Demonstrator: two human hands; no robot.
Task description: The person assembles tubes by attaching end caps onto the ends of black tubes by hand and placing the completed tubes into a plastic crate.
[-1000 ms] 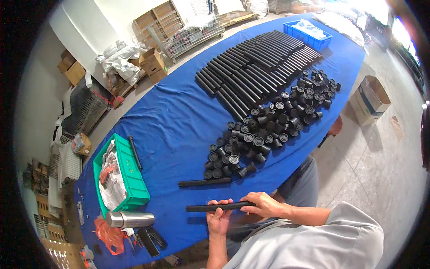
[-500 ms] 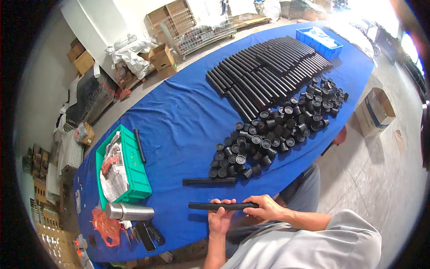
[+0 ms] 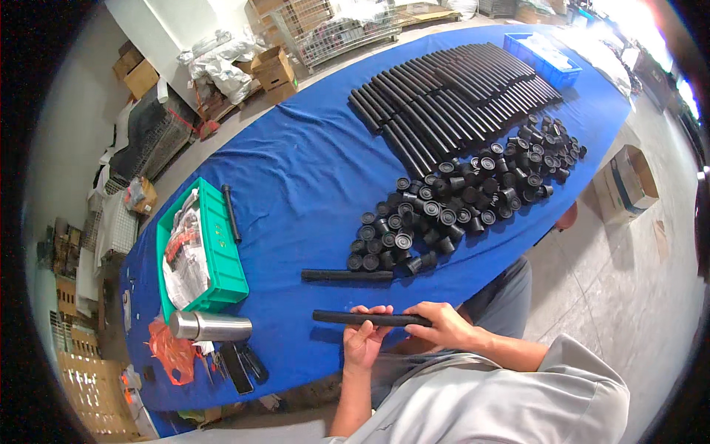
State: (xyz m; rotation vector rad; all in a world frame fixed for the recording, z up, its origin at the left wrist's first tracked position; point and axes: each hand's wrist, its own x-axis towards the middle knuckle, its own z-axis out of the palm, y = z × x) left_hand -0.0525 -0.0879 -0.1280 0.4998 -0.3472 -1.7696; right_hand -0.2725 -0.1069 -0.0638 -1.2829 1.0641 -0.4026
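A black tube (image 3: 336, 317) lies level across both my hands, above the near edge of the blue-covered table. Under its middle is my left hand (image 3: 362, 346), palm up, with the thumb in front and the fingertips showing behind it. My right hand (image 3: 445, 327) wraps its fingers round the right end, which is partly hidden. Just beyond, a second black tube (image 3: 346, 275) rests on the cloth. A heap of black round caps (image 3: 447, 216) spreads behind it to the right. Farther back lie several black tubes (image 3: 444, 96) side by side in layered rows.
At left stands a green crate (image 3: 225, 255) holding newspaper, with a single black tube (image 3: 231, 213) behind it. A steel flask (image 3: 211, 326), an orange plastic bag (image 3: 171, 351) and a phone (image 3: 237, 368) are nearby. A blue bin (image 3: 543, 61) sits at the far end; a carton (image 3: 625, 185) stands on the floor.
The whole scene sits higher in the picture as the view has tipped slightly. Both hands keep hold of the tube in nearly the same way.
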